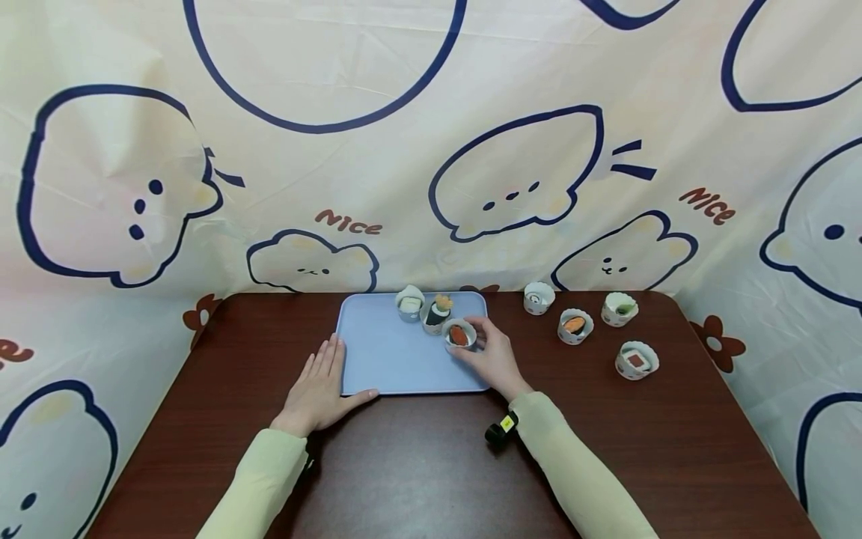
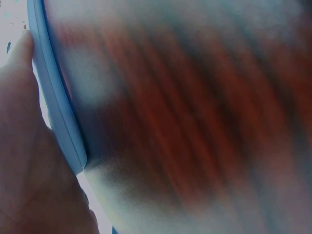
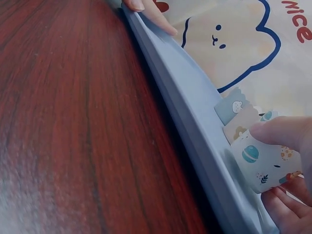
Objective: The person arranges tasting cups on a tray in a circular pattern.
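Observation:
My right hand (image 1: 494,361) grips a paper baking cup (image 3: 261,163) by its sides, thumb on one side and fingers on the other. An orange-red piece (image 1: 459,335), like sushi, lies inside that cup. The cup is at the right part of a light blue tray (image 1: 377,355); whether its base touches the tray is unclear. Two more cups stand beside it on the tray: one with a dark-wrapped, yellow-topped piece (image 1: 439,310), one with a whitish piece (image 1: 410,305). My left hand (image 1: 315,393) rests with straight fingers along the tray's left edge, thumb at its front corner.
Several filled paper cups stand on the brown table (image 1: 431,464) right of the tray: a white cup (image 1: 539,298), one with an orange piece (image 1: 575,326), one with a green piece (image 1: 619,309), and one with a red-brown square (image 1: 637,361). A printed cloth (image 1: 397,172) hangs behind.

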`<state>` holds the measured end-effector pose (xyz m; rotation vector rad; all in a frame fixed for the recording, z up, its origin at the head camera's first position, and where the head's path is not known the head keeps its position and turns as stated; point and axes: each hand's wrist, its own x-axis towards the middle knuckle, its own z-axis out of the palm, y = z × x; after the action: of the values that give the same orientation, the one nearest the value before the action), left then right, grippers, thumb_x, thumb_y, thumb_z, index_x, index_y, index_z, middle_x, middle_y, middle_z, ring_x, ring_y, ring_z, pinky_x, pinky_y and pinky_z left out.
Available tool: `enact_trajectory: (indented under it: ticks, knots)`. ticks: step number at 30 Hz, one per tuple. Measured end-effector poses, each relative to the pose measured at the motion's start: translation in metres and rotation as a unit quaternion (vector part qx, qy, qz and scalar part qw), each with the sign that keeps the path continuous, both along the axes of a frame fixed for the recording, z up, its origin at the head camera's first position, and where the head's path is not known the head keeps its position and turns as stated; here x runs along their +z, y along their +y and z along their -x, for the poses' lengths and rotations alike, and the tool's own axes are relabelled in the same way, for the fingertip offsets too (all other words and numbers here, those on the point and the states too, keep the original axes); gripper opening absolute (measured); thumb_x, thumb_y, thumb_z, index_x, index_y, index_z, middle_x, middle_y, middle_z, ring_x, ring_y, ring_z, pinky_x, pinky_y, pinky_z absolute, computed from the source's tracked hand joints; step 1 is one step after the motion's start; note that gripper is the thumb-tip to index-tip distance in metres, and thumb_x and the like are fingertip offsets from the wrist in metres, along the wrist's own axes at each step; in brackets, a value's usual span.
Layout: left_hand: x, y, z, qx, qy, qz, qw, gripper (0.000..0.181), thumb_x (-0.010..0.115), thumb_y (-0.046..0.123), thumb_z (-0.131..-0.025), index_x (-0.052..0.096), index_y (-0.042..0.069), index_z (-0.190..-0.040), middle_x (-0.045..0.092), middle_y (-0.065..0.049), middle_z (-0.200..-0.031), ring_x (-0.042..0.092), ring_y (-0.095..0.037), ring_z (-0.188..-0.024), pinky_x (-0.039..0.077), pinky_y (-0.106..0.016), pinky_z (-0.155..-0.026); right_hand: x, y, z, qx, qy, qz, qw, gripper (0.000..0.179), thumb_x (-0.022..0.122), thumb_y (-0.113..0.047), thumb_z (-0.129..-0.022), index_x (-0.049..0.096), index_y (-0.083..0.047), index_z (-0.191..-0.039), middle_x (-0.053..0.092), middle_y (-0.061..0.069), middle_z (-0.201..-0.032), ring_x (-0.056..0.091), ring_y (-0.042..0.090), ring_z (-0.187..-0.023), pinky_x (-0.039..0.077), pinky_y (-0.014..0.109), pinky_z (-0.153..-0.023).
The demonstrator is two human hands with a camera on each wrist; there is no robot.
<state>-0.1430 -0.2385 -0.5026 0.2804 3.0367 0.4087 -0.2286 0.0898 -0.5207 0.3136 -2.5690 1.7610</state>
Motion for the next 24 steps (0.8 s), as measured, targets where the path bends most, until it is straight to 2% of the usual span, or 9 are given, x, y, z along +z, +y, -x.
enact_trajectory:
  ticks: [19, 24]
  knots:
    - [-0.0014, -0.0007, -0.0003, 0.0, 0.003, 0.007, 1.0, 0.12, 0.054, 0.081, -0.086, 0.018, -0.01, -0.157, 0.011, -0.026, -0.165, 0.013, -0.042, -0.152, 0.013, -0.056, -0.12, -0.0026, -0.0056, 0.0007, 0.012, 0.004, -0.011, 0.9999, 0.056, 0.088, -0.01, -0.081, 0.062, -0.005, -0.13, 0.065, 0.01, -0.123, 0.063, 0.024, -0.115, 0.052, 0.038, -0.096]
    - [-0.0037, -0.0009, 0.0003, -0.002, 0.012, -0.002, 0.9999, 0.121, 0.055, 0.08, -0.086, 0.02, -0.01, -0.157, 0.012, -0.027, -0.165, 0.014, -0.042, -0.151, 0.014, -0.057, -0.12, -0.0025, -0.0067, 0.0011, 0.012, 0.013, -0.016, 0.9997, 0.057, 0.088, -0.01, -0.08, 0.061, -0.004, -0.13, 0.066, 0.011, -0.123, 0.063, 0.025, -0.114, 0.053, 0.039, -0.096]
